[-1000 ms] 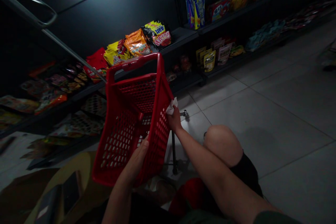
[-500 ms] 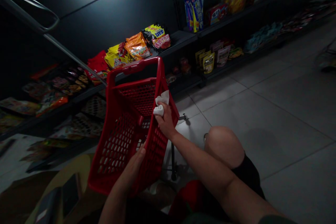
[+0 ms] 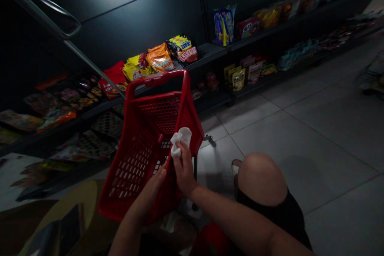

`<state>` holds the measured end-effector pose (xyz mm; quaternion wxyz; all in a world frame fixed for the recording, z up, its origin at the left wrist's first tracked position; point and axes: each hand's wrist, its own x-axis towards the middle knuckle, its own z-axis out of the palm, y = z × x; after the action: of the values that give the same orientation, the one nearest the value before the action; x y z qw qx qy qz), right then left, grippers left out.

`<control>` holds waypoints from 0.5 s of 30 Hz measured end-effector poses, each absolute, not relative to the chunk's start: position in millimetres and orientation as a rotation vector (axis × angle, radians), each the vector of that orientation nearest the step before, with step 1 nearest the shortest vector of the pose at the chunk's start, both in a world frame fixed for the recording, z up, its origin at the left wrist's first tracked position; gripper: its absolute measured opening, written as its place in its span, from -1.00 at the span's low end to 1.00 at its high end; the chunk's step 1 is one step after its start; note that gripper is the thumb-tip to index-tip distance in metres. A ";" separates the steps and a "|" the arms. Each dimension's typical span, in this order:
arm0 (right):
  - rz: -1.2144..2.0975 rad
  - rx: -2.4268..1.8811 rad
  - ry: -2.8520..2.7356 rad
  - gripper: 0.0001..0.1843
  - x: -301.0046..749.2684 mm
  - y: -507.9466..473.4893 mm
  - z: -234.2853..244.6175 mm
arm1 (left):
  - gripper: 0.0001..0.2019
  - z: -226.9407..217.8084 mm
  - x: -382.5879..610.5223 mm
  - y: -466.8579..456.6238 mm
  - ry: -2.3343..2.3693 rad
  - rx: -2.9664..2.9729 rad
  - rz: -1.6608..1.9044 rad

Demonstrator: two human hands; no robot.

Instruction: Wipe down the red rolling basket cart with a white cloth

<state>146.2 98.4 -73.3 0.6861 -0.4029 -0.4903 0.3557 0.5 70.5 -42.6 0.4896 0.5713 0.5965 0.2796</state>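
A red plastic shopping basket [image 3: 141,160] is tilted up in front of me, its open side facing left and its handle at the top. My left hand [image 3: 151,192] grips the basket's near rim from below. My right hand [image 3: 183,168] is closed on a crumpled white cloth [image 3: 180,141] and presses it against the inside of the basket's right wall, close to my left hand. My bare knee [image 3: 261,178] is raised on the right.
Dark shelves [image 3: 210,48] with snack packets [image 3: 159,58] run along the wall behind the basket. A thin metal stand [image 3: 195,176] rises from the tiled floor [image 3: 315,128] behind the basket. A grey metal handle [image 3: 51,16] crosses the upper left. Cardboard [image 3: 78,208] lies at lower left.
My right hand has slid the white cloth down the basket's right wall, from its upper outer edge toward my left hand. The basket has tilted slightly.
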 end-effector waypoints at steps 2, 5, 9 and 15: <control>0.750 -0.886 -1.159 -0.55 144.3 97.4 -76.2 | -0.28 -41.9 -1.3 72.9 1.473 1.378 0.679; 0.617 -0.877 -1.207 -0.60 161.9 148.4 -57.7 | -0.29 -36.4 -3.9 71.2 1.486 1.373 0.669; 0.417 -0.956 -1.277 -0.64 192.2 230.0 -18.4 | -0.31 -26.1 -9.8 65.5 1.493 1.337 0.661; 0.506 -0.895 -1.438 -0.66 164.8 154.7 -52.6 | -0.32 -28.2 -29.6 73.7 1.514 1.366 0.676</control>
<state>164.8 154.7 -52.6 0.6340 -0.3915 -0.6290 0.2215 -29.6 73.7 -28.2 0.4766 0.5592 0.6194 0.2765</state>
